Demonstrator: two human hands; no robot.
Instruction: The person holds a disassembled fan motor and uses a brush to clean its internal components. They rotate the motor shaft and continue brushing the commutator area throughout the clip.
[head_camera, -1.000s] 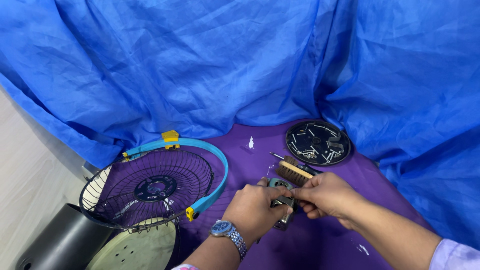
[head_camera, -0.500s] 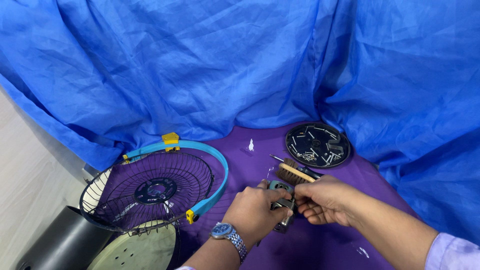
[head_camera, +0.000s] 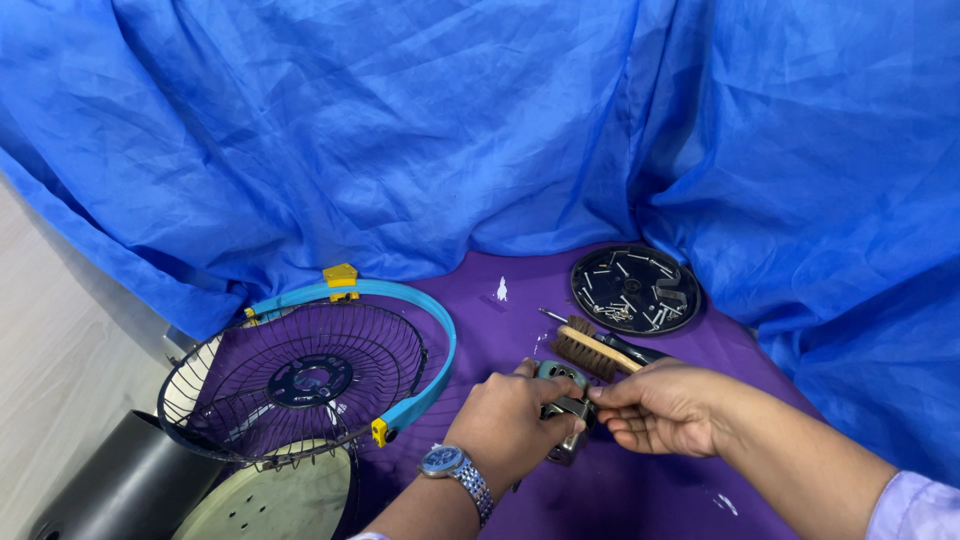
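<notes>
At the far left, around eight o'clock, a dark cylindrical bin stands beside a pale round disc. Just above them lies a black wire fan guard with a blue rim band and yellow clips. Near the centre, at six o'clock, the left hand, with a metal wristwatch, is closed around a small grey-green motor part resting on the purple cloth. Touching the same part from its three o'clock side, the right hand pinches it with curled fingertips. Just beyond the hands, at one o'clock, lie a wooden-handled brush and a screwdriver. Farther right sits a black round tray holding screws. Blue fabric drapes behind everything.
</notes>
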